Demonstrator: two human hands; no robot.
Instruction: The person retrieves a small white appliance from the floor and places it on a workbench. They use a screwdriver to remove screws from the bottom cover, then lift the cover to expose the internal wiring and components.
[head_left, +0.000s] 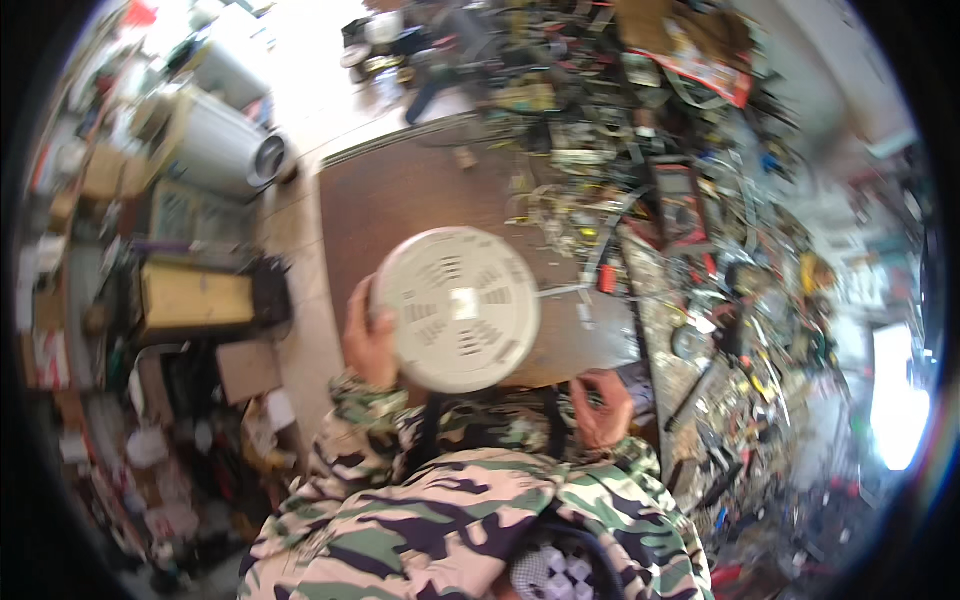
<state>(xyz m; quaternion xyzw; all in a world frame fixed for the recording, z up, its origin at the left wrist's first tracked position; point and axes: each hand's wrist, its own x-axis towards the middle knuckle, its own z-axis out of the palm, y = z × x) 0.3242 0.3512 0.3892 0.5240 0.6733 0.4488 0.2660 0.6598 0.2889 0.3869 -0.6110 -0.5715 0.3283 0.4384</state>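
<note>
A round, off-white plastic base with vent slots (491, 360) faces up in front of me, over the brown tabletop. My left hand (369, 337) grips its left rim, thumb on the upper face and the other fingers partly hidden at the edge. A pale square sits at the centre of the disc. Near the table's front edge, to the right of the disc, is my right hand (601, 409), apart from it, with curled fingers. Blur leaves it unclear whether anything small is inside them.
Under the disc is a brown wooden table (375, 195). Tools, wires and scrap parts crowd its far and right sides, among them a multimeter (679, 199) and a red-handled tool (606, 279). A white cylindrical drum (217, 139) and a yellow-topped box (196, 294) stand at left.
</note>
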